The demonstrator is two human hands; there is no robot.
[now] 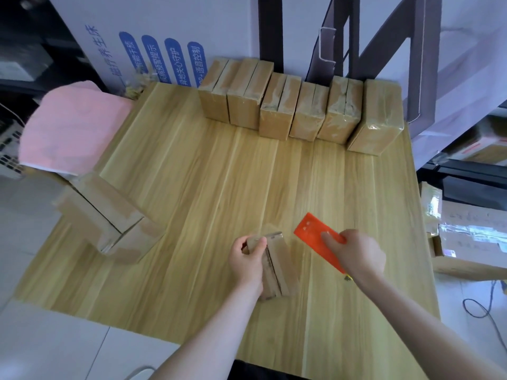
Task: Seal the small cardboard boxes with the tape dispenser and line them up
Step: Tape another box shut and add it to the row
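We see the left hand [248,259] clamped on the far end of a small box [278,270], thumb and fingers pinching its top edge. The box sits on the worktop [208,187] towards the near edge, about midway between the left and right edges, with a dark seam running along its upper face.

The right hand [356,256] is closed round an orange dispenser [315,238], the thumb lying on its flat face. The dispenser is just beside the box, on the side nearer the right edge, with its free end pointing towards the far edge. We cannot tell whether it touches the worktop or the box.

Along the far edge, from the middle to the far right corner, a row of boxes [308,113] stands side by side, each touching the next and wrapped in glossy tape.

At the left edge we find a larger carton [104,215], tilted and partly overhanging. A pink cloth [71,124] lies beyond it, by the far left corner. Behind the worktop stands a white carton with blue print [164,37].
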